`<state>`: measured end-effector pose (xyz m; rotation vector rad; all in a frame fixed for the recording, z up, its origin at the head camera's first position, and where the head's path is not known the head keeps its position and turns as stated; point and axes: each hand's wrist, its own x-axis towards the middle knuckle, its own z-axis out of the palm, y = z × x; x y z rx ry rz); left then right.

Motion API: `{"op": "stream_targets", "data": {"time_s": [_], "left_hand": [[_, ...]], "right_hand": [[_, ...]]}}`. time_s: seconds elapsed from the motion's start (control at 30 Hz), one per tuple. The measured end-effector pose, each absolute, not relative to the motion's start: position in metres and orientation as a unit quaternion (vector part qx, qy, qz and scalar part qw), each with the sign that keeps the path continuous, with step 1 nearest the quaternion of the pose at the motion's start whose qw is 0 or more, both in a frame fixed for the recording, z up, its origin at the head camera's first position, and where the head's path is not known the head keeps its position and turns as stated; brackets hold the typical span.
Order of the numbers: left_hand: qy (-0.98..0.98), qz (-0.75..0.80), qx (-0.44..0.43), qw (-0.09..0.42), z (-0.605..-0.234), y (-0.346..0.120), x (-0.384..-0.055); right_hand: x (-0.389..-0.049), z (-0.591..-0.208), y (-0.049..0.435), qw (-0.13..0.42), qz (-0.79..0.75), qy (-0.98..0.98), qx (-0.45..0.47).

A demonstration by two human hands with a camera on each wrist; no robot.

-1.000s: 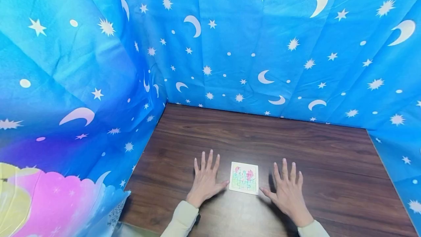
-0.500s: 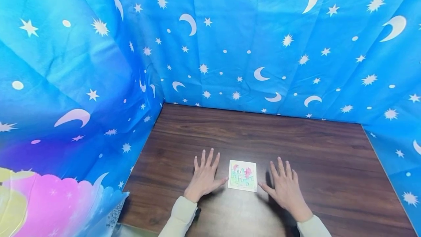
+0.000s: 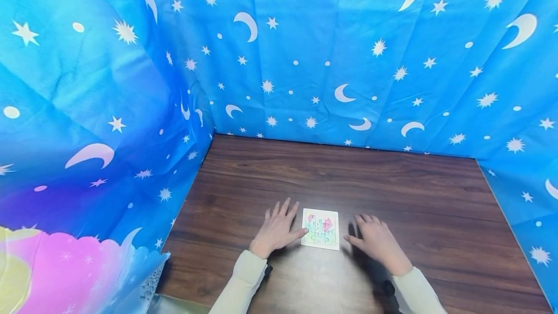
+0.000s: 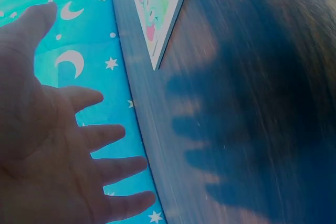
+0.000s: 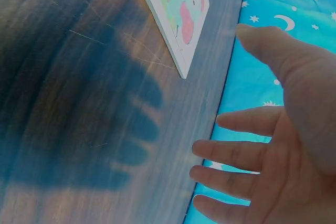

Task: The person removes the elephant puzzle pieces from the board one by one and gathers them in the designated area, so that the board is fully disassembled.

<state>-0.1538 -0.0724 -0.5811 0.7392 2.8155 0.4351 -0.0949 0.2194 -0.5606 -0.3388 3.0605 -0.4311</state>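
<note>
In the head view, the left hand (image 3: 275, 231) and right hand (image 3: 378, 241) hover apart above the table (image 3: 348, 178), holding nothing; a jigsaw puzzle (image 3: 320, 230) lies between them, the left thumb (image 3: 299, 234) overlapping its edge, contact unclear. Left wrist view: fingers (image 4: 123, 168) spread. Right wrist view: fingers extended, the puzzle lying flat beyond.

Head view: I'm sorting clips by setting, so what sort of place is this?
Perhaps a curtained indoor booth: blue starry cloth hangs behind and beside a wood-grain table bearing a jigsaw puzzle.
</note>
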Motion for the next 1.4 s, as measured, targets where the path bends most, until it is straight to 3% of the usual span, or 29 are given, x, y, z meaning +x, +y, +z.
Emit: {"op": "stream_targets", "data": {"time_s": [0.23, 0.6, 1.03, 1.4], "left_hand": [[0.954, 0.131, 0.250, 0.098, -0.586, -0.062, -0.160], [0.961, 0.102, 0.248, 0.073, -0.606, -0.047, -0.158], [0.963, 0.102, 0.236, 0.075, -0.607, -0.042, -0.167], [0.968, 0.069, 0.223, 0.089, -0.607, -0.037, -0.168]], "right_hand": [[-0.109, -0.560, 0.214, 0.024, -0.159, 0.980, -0.117], [-0.133, -0.586, 0.201, -0.054, -0.199, 0.969, -0.139], [-0.164, -0.593, 0.188, -0.051, -0.211, 0.965, -0.146], [-0.158, -0.602, 0.189, -0.038, -0.225, 0.964, -0.136]]}}
